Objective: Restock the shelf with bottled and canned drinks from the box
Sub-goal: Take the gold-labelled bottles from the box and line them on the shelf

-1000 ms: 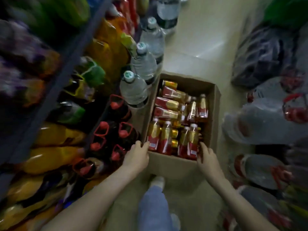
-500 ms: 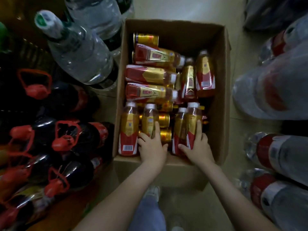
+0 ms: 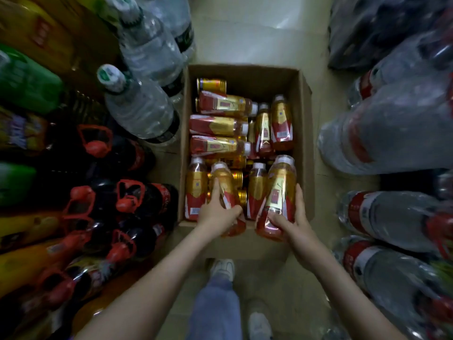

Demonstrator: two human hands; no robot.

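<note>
Pale floor (image 3: 257, 38): cardboard box (image 3: 304, 143), water bottles (image 3: 139, 106) beside it.

Dim light, sharpest at the box (image 3: 259, 81), glare on the far floor (image 3: 282, 23), edges blurred and fisheye-stretched.

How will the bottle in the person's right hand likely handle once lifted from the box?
The bottle in the right hand looks full of amber liquid, so probably heavy for its size. Its glossy label may be slippery. Round-bodied, it would likely roll if laid down outside the box.
</note>
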